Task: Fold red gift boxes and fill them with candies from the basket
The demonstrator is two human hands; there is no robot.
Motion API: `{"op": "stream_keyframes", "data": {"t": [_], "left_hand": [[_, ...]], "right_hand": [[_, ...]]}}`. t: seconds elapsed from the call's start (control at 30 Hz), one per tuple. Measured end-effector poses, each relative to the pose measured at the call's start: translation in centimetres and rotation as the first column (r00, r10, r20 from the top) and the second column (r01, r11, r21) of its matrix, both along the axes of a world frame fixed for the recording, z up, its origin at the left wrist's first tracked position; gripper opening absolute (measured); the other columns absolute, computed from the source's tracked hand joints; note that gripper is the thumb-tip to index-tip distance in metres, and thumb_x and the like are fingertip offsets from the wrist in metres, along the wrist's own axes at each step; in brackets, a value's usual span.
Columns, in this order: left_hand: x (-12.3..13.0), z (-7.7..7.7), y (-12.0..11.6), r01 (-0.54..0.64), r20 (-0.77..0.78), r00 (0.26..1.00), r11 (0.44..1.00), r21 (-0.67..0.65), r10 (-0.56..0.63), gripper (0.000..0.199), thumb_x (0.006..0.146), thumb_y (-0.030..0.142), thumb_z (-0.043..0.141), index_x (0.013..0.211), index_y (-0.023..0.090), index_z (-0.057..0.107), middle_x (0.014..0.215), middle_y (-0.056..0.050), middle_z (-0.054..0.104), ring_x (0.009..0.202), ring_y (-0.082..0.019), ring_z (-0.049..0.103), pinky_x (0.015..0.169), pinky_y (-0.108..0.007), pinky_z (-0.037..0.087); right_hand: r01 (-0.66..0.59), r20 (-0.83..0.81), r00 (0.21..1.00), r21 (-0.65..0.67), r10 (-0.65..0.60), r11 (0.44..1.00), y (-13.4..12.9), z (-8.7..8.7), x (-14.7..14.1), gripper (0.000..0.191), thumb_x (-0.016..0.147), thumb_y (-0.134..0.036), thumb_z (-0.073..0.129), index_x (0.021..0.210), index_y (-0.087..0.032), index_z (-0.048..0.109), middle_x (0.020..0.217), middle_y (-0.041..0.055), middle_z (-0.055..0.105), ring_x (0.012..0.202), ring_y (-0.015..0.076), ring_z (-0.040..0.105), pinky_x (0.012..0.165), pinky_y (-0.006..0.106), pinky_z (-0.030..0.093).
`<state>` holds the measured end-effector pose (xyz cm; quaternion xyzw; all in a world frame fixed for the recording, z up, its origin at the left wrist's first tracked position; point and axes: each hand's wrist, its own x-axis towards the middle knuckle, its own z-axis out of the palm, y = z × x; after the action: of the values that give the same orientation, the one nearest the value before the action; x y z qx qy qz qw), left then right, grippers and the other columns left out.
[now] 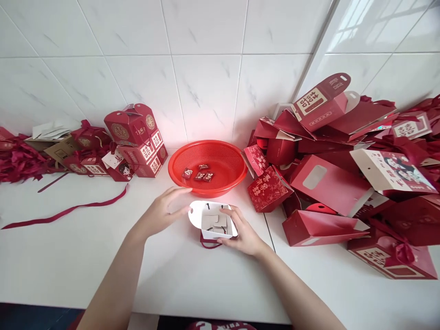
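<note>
An open gift box (217, 224), white inside with dark cord ends showing, stands on the white table in front of me. My right hand (242, 231) grips its right side, thumb at the near edge and fingers over the far edge. To the box's left, my left hand (164, 210) is held with fingers apart, holding nothing, close to the box's rounded white flap (195, 214). A dark red cord handle (210, 246) hangs out at the near side. Just behind lies a red plastic basket (175, 176) with several small wrapped candies (203, 176) in it.
Folded red boxes (330, 178) are heaped on the right. At the left stand finished-looking gift boxes (140, 142), ribbon bundles (20, 158) and a loose red ribbon (68, 210). A tiled wall (209, 96) closes off the back.
</note>
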<state>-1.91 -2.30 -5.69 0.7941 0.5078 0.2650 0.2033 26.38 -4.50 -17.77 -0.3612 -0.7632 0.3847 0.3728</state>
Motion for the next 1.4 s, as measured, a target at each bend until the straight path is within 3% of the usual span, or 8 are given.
{"op": "stream_keyframes", "data": {"t": [0.1, 0.23, 0.43, 0.63, 0.83, 1.03, 1.23, 1.4], "left_hand": [[-0.6, 2.1, 2.6, -0.002, -0.061, 0.998, 0.996, 0.093, 0.008, 0.04, 0.089, 0.047, 0.062, 0.126, 0.033, 0.064, 0.132, -0.002, 0.062, 0.124, -0.025, 0.056, 0.107, -0.038, 0.045], [-0.6, 3.5, 8.6, -0.061, -0.227, 0.972, 0.998, -0.001, 0.059, 0.042, 0.088, 0.051, 0.06, 0.126, 0.032, 0.064, 0.134, -0.002, 0.062, 0.123, -0.026, 0.057, 0.103, -0.035, 0.046], [0.9, 1.3, 18.7, -0.102, -0.504, 0.858, 0.931, -0.35, -0.095, 0.037, 0.082, 0.039, 0.073, 0.114, 0.021, 0.07, 0.119, -0.009, 0.07, 0.11, -0.027, 0.065, 0.096, -0.038, 0.05], [2.2, -0.6, 23.9, -0.156, -0.698, 0.699, 0.919, -0.362, -0.157, 0.036, 0.095, 0.033, 0.06, 0.126, 0.016, 0.058, 0.129, -0.011, 0.059, 0.112, -0.025, 0.06, 0.094, -0.046, 0.053], [2.3, -1.9, 25.7, -0.157, -0.788, 0.577, 0.918, -0.365, -0.214, 0.038, 0.094, 0.033, 0.062, 0.127, 0.017, 0.058, 0.128, -0.011, 0.059, 0.113, -0.025, 0.06, 0.094, -0.047, 0.053], [2.5, -3.4, 26.3, -0.185, -0.794, 0.575, 0.914, -0.362, -0.198, 0.038, 0.094, 0.033, 0.062, 0.128, 0.017, 0.057, 0.127, -0.011, 0.059, 0.11, -0.024, 0.061, 0.091, -0.045, 0.054], [2.9, -1.4, 25.1, -0.142, -0.654, 0.74, 0.916, -0.376, -0.154, 0.028, 0.093, 0.033, 0.062, 0.114, 0.014, 0.063, 0.112, -0.008, 0.065, 0.098, -0.02, 0.065, 0.085, -0.04, 0.056], [4.0, 2.4, 20.2, -0.007, -0.304, 0.951, 0.974, -0.226, -0.064, 0.022, 0.081, 0.031, 0.071, 0.094, 0.015, 0.065, 0.097, -0.006, 0.07, 0.091, -0.021, 0.066, 0.082, -0.033, 0.053]], "right_hand": [[-0.024, -0.039, 0.999, -0.06, 0.021, 0.998, -0.1, 0.1, 0.0, 0.078, 0.077, -0.039, 0.077, 0.145, -0.032, 0.038, 0.148, 0.0135, 0.032, 0.127, 0.0299, 0.053, 0.068, 0.033, 0.064], [0.013, 0.038, 0.999, 0.034, -0.014, 0.999, 0.1, 0.4, 0.1, 0.079, 0.075, -0.041, 0.079, 0.143, -0.03, 0.04, 0.145, 0.013, 0.037, 0.124, 0.0297, 0.055, 0.096, 0.043, 0.056], [0.012, 0.051, 0.999, 0.069, -0.016, 0.998, 0.4, 0.7, 0.2, 0.08, 0.074, -0.044, 0.08, 0.142, -0.03, 0.039, 0.143, 0.0119, 0.04, 0.123, 0.0279, 0.056, 0.103, 0.042, 0.05], [0.014, 0.067, 0.998, 0.083, -0.02, 0.996, 0.6, 0.6, 0.1, 0.081, 0.074, -0.047, 0.08, 0.142, -0.029, 0.039, 0.142, 0.0119, 0.04, 0.123, 0.0274, 0.055, 0.099, 0.04, 0.052], [0.007, 0.039, 0.999, 0.075, -0.01, 0.997, 0.8, 0.4, -0.3, 0.083, 0.071, -0.049, 0.081, 0.141, -0.029, 0.041, 0.14, 0.0124, 0.039, 0.118, 0.0274, 0.056, 0.088, 0.039, 0.058], [0.005, 0.043, 0.999, 0.052, -0.007, 0.999, 1.0, 0.4, -0.2, 0.086, 0.07, -0.051, 0.082, 0.142, -0.03, 0.041, 0.141, 0.0123, 0.039, 0.115, 0.027, 0.058, 0.089, 0.04, 0.057], [0.001, 0.035, 0.999, 0.046, -0.002, 0.999, 1.0, 0.4, -0.2, 0.084, 0.07, -0.05, 0.082, 0.141, -0.03, 0.041, 0.142, 0.0112, 0.038, 0.121, 0.0268, 0.056, 0.091, 0.037, 0.056], [-0.013, 0.028, 1.0, 0.064, 0.011, 0.998, 1.0, 0.3, -0.3, 0.086, 0.071, -0.049, 0.082, 0.143, -0.029, 0.039, 0.147, 0.0124, 0.036, 0.131, 0.0278, 0.049, 0.1, 0.038, 0.052]]}}
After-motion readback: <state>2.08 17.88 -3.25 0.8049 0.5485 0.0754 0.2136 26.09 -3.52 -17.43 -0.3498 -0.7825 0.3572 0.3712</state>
